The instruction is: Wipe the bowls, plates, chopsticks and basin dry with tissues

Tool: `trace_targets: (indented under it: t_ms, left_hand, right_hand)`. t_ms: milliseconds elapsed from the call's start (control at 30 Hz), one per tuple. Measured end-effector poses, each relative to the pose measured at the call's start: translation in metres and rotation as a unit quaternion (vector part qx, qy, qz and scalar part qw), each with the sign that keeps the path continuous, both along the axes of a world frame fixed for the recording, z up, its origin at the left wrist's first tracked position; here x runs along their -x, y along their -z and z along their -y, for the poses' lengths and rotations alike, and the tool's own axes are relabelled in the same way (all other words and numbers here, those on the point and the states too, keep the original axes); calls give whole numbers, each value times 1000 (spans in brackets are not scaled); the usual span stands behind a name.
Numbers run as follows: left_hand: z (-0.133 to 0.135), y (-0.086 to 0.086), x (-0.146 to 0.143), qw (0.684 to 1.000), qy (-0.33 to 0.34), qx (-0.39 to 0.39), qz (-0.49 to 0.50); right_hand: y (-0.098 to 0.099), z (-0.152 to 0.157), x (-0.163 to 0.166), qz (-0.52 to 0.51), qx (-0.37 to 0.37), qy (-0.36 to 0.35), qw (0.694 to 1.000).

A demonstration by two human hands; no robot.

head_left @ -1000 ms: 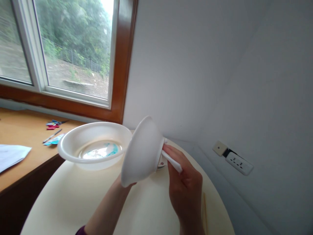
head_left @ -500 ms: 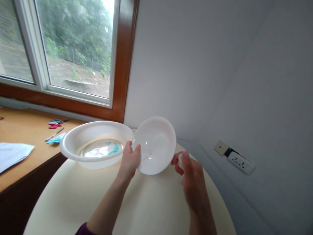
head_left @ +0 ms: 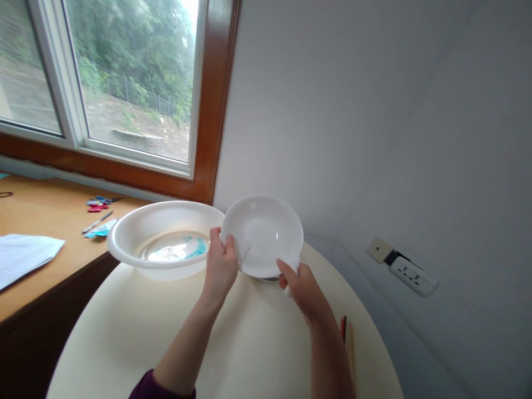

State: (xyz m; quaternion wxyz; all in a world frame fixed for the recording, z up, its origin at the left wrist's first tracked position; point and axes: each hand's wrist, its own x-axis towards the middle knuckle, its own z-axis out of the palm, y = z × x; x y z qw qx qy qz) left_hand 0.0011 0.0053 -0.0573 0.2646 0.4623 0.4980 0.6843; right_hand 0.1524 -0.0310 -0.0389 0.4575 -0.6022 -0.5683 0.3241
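A white bowl [head_left: 260, 233] is tilted up above the round table, its inside facing me, with a thin dark line like a crack near the lower left. My left hand [head_left: 222, 260] grips its left rim, thumb inside. At the lower right rim, my right hand [head_left: 301, 285] is closed around a small white wad [head_left: 294, 266], perhaps cloth or tissue, pressed against the bowl's edge. Left of the bowl stands a large whitish basin [head_left: 166, 269] with shallow water and a blue patch showing at its bottom.
The round cream table [head_left: 253, 343] holds the basin, and thin sticks [head_left: 350, 343] lie by my right forearm. On the wooden desk [head_left: 37, 205] are papers [head_left: 27, 255], a pen [head_left: 97, 221] and a blue packet [head_left: 101, 228]. A wall socket [head_left: 413, 275] is at right.
My right hand has moved left and brought the white wad from beside the bowl onto its lower right rim. The bowl has turned slightly in my left hand. Sticks have come into view.
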Motion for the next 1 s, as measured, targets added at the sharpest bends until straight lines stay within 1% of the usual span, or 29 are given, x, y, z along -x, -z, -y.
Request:
trace_targets:
  t_ms: [67, 100, 200, 267, 333, 400, 500, 600, 733, 1000]
  left_hand:
    - [3, -3, -1, 1000, 18, 3, 13]
    - [5, -5, -2, 999, 40, 6, 30]
    - [12, -15, -4, 985, 134, 19, 109]
    - [17, -22, -5, 971, 179, 25, 155]
    - [20, -27, -4, 965, 191, 29, 178]
    - [21, -30, -2, 967, 181, 30, 176]
    - [22, -30, 2, 975, 162, 37, 147]
    - [22, -29, 4, 978, 160, 45, 127]
    - [24, -32, 5, 978, 167, 48, 115]
    - [28, -36, 6, 978, 168, 43, 112]
  right_hand:
    - [4, -4, 0, -68, 9, -3, 998]
    - [6, -6, 1, -100, 7, -4, 995]
    - [10, -12, 0, -172, -12, 2, 985]
    - [15, -18, 0, -211, -16, 19, 977]
    - [22, -24, 0, -250, -15, 48, 967]
    - [30, -32, 0, -274, -19, 83, 958]
    - [44, -42, -1, -252, -20, 136, 958]
    - [55, -49, -3, -202, -2, 166, 965]
    - [63, -54, -4, -175, 18, 175, 969]
    - [79, -61, -1, -143, 27, 186, 972]
